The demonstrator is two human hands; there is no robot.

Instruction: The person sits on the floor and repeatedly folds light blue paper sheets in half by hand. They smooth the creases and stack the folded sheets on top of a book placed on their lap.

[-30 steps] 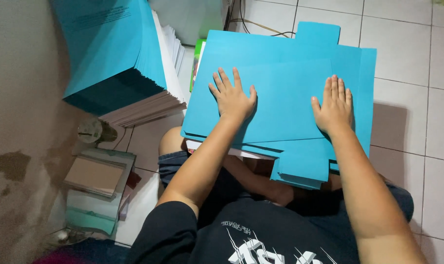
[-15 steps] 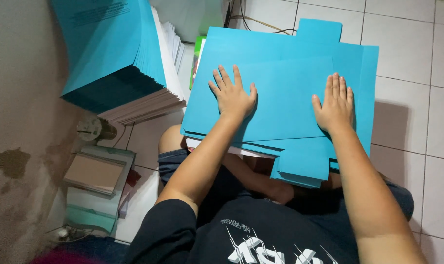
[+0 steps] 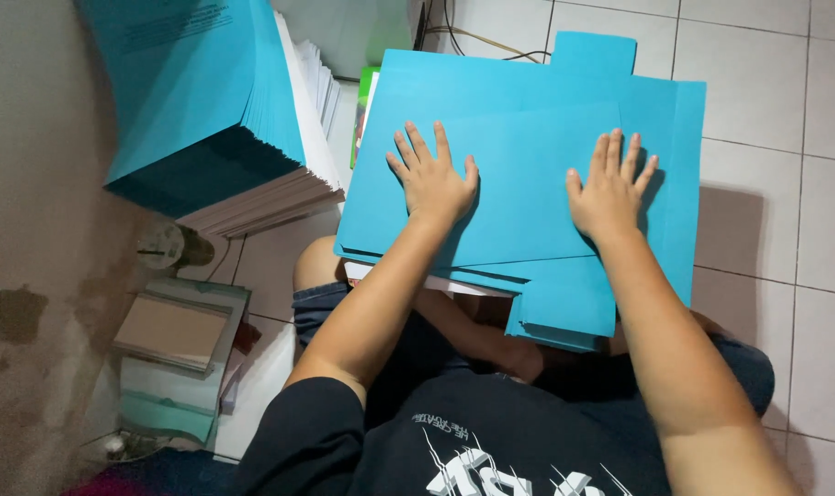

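pale floor tiles (image 3: 757, 101) filled the right of the frame, a stained wall the left. a blue card sheet (image 3: 528, 174) lay flat in the upper middle, on a small pile over the person's lap, its long axis running left to right. the left hand (image 3: 433, 179) and the right hand (image 3: 609, 188) both lay directly on it, fingers spread, palms pressing down, gripping nothing. a tall stack of blue sheets (image 3: 206, 101) stood at upper left.

White tiled floor (image 3: 776, 110) with grey grout, stained bare concrete wall (image 3: 32, 276) along the left edge, cables (image 3: 477, 37) at the top.
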